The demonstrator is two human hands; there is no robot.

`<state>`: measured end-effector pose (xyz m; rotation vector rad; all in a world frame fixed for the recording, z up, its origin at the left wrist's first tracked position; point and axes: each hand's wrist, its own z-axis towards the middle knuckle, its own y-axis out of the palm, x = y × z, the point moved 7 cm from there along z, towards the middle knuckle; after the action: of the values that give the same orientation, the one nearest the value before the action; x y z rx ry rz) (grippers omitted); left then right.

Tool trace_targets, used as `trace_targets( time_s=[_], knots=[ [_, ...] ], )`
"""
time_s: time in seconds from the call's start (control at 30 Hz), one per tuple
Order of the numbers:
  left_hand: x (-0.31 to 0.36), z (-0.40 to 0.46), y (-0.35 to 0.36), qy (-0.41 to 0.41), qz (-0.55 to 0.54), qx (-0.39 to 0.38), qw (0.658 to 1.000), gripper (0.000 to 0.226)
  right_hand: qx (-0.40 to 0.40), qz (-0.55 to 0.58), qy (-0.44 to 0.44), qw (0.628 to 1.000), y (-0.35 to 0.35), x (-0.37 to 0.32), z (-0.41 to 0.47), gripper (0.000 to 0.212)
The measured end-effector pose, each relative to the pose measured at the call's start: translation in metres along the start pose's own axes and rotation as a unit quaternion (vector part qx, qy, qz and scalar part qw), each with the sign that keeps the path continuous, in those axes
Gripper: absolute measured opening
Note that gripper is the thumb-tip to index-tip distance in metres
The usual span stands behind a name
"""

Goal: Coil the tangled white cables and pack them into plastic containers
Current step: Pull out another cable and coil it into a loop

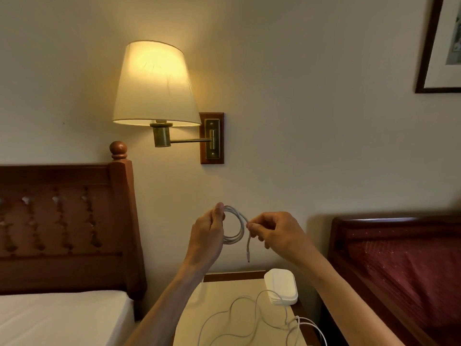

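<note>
White coiled cable (235,229) hangs in mid-air before the wall: the left hand (208,236) grips its loops, the right hand (275,233) pinches the strand near its dangling plug end. Below, loose white cables (249,320) sprawl over a pale bedside table (224,295) beside stacked white plastic containers (282,287).

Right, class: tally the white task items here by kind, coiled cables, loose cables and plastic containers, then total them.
Coiled cable, held by left hand and right hand: 1
Loose cables on the table, tangled, strands overlapping: at least 1
Stacked plastic containers, number unclear: 1 stack
Total: 3
</note>
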<state>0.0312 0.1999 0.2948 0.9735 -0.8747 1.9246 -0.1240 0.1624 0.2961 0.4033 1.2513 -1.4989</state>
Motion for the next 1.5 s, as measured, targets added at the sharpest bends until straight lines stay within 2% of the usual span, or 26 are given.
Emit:
trace_targets(
  time_s=[0.07, 0.13, 0.3, 0.4, 0.47, 0.53, 0.6, 0.73, 0.77, 0.83, 0.9, 0.93, 1.03, 1.17, 1.27, 1.37, 1.5],
  knots=[
    [-0.006, -0.001, 0.002, 0.023, 0.026, 0.021, 0.999, 0.037, -0.003, 0.098, 0.073, 0.992, -0.002, 0.005, 0.0, 0.021],
    [-0.012, -0.002, 0.006, 0.034, 0.036, 0.027, 0.998, 0.034, 0.005, 0.22, 0.118, 0.968, -0.002, 0.002, -0.002, 0.022],
    [-0.012, -0.001, 0.017, 0.017, 0.011, 0.028, 0.999, 0.039, 0.07, 0.337, 0.106, 0.933, 0.007, -0.004, -0.005, 0.018],
    [-0.012, -0.002, 0.018, -0.014, -0.027, 0.015, 0.999, 0.047, 0.163, 0.182, 0.006, 0.97, 0.007, -0.006, -0.008, 0.007],
    [-0.011, -0.003, 0.017, -0.038, -0.051, 0.006, 0.998, 0.048, 0.204, 0.097, -0.058, 0.972, 0.01, -0.01, -0.011, 0.002],
    [-0.012, -0.002, 0.013, -0.069, -0.081, 0.006, 0.994, 0.046, 0.226, 0.018, -0.119, 0.967, 0.013, -0.013, -0.011, 0.008],
    [-0.013, -0.001, 0.01, -0.083, -0.091, 0.004, 0.992, 0.046, 0.206, -0.009, -0.157, 0.966, 0.016, -0.013, -0.008, 0.009],
    [-0.017, -0.002, 0.006, -0.086, -0.083, 0.0, 0.993, 0.047, 0.061, 0.11, -0.125, 0.984, 0.026, -0.004, -0.004, 0.007],
    [-0.018, -0.001, 0.004, -0.088, -0.084, 0.001, 0.993, 0.047, 0.024, 0.122, -0.123, 0.985, 0.029, -0.003, -0.005, 0.013],
    [-0.02, 0.0, 0.002, -0.092, -0.085, 0.004, 0.992, 0.046, -0.032, 0.104, -0.121, 0.987, 0.032, -0.002, -0.009, 0.042],
    [-0.024, 0.001, 0.001, -0.108, -0.093, 0.012, 0.99, 0.045, -0.038, 0.063, -0.12, 0.99, 0.03, 0.002, -0.009, 0.066],
    [-0.027, 0.001, 0.001, -0.118, -0.099, 0.016, 0.988, 0.045, -0.025, 0.048, -0.119, 0.991, 0.027, 0.005, -0.009, 0.069],
    [-0.034, 0.0, 0.003, -0.155, -0.154, 0.004, 0.976, 0.044, -0.003, 0.024, -0.118, 0.993, 0.026, 0.016, -0.01, 0.056],
    [-0.048, -0.006, 0.008, -0.188, -0.213, -0.012, 0.959, 0.044, -0.038, -0.001, -0.102, 0.994, 0.035, 0.033, -0.013, 0.035],
    [-0.067, -0.013, 0.008, -0.194, -0.173, 0.013, 0.966, 0.044, -0.112, 0.113, -0.02, 0.987, 0.037, 0.044, -0.013, 0.03],
    [-0.087, -0.025, 0.013, -0.227, -0.156, 0.008, 0.961, 0.044, -0.146, 0.278, 0.07, 0.947, 0.049, 0.053, -0.024, 0.022],
    [-0.117, -0.056, 0.029, -0.271, -0.159, -0.068, 0.947, 0.046, -0.143, 0.351, 0.129, 0.916, 0.076, 0.072, -0.046, 0.028]
  ],
)
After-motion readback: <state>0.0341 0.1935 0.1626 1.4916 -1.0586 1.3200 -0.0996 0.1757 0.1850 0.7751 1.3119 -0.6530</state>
